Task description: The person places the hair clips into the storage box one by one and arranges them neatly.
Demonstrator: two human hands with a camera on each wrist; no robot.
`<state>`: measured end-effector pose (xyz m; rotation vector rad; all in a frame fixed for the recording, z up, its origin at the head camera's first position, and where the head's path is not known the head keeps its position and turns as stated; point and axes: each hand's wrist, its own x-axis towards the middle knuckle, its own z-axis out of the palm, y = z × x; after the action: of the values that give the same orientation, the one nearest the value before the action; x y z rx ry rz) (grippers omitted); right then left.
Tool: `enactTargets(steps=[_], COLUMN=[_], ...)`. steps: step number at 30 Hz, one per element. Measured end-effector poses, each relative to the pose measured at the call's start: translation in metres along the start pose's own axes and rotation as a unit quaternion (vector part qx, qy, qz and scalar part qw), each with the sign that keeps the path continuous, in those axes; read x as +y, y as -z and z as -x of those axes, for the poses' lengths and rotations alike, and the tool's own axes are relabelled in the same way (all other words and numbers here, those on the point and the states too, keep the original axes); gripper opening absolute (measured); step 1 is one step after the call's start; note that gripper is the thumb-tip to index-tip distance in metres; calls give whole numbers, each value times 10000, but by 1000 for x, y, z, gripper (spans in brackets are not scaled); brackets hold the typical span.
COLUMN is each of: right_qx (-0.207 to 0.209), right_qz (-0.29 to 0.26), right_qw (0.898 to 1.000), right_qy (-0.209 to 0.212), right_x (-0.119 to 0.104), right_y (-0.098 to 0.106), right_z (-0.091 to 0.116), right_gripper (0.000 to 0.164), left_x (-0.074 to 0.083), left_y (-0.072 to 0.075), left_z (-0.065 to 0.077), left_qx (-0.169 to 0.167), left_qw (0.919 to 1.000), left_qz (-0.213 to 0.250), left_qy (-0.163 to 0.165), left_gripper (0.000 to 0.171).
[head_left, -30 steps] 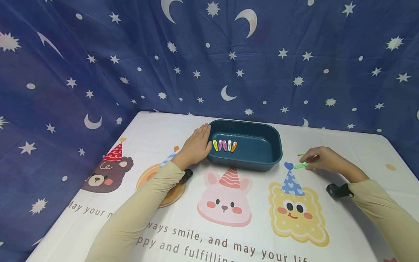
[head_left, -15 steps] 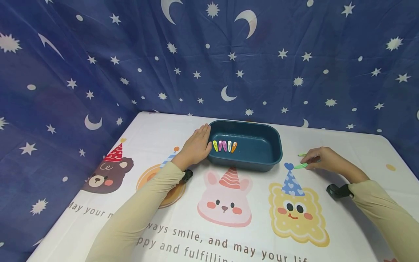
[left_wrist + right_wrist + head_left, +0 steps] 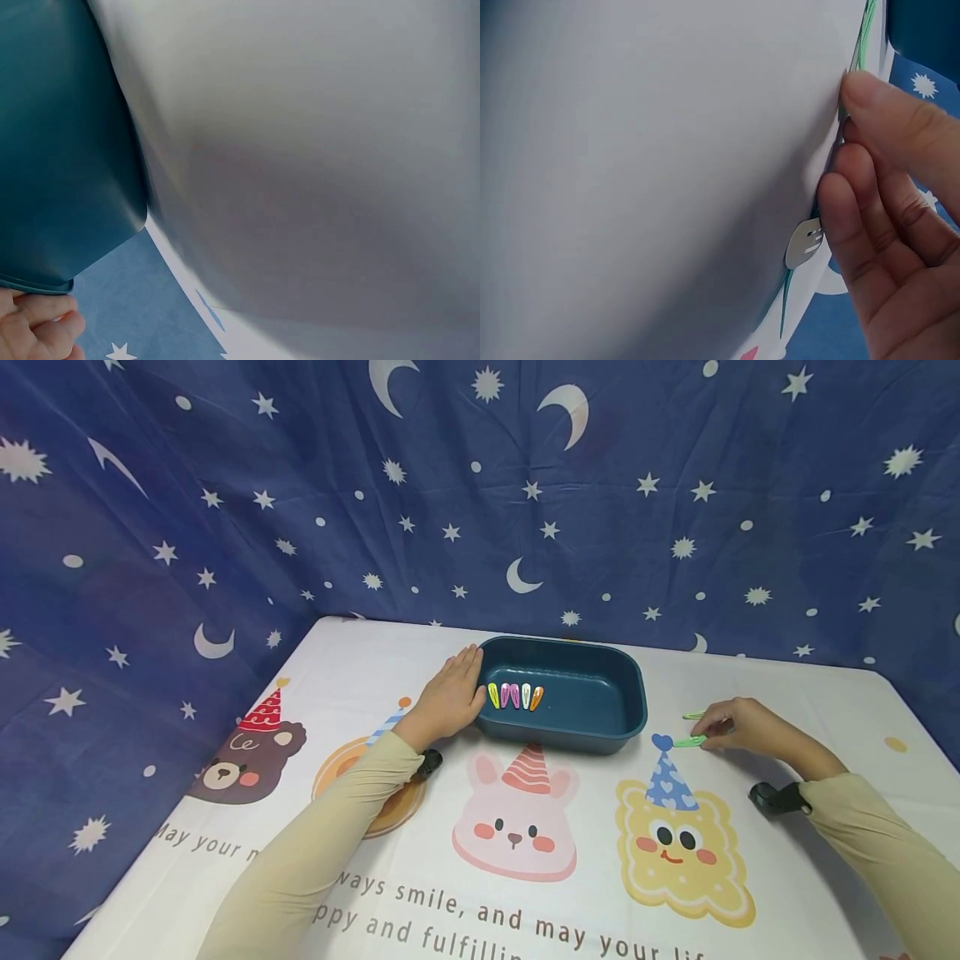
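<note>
A dark teal plastic tub (image 3: 600, 745) stands near the table's back edge. Inside, at its left end, a row of several snap hair clips (image 3: 514, 696) lies side by side in yellow, purple, white and orange. My left hand (image 3: 447, 693) rests against the tub's left end with fingers extended; in the left wrist view fingertips (image 3: 45, 322) touch its rim. To the right of the tub, my right hand (image 3: 738, 727) pinches the end of a green hair clip (image 3: 688, 742) at the tabletop. A yellow-green clip (image 3: 693, 716) lies just behind, partly hidden by the fingers.
In the right wrist view a silvery clip (image 3: 804, 244) lies by the curled fingers. The white tablecloth (image 3: 600, 893) carries printed cartoon animals and lettering. A blue curtain (image 3: 450, 485) with moons and stars hangs behind and to the left.
Hardly anything differs. The right hand stays at the green clip with only a tiny shift of the fingers to the right; the left hand stays at the tub.
</note>
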<state>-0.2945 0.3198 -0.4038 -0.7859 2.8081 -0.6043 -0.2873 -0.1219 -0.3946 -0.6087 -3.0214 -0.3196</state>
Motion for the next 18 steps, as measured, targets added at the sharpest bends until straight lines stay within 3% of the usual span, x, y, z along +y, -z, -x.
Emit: enactTargets(steps=[18], right_qx=[111], right_qz=[-566], right_qw=[9983], right_qy=[-36], right_x=[9], right_y=[1], right_z=[7], right_gripper=[17], left_x=[0], left_y=[0], left_z=[0], left_qx=[-68], left_qw=[10000], left_qz=[-22], left_qy=[62], left_gripper=[62])
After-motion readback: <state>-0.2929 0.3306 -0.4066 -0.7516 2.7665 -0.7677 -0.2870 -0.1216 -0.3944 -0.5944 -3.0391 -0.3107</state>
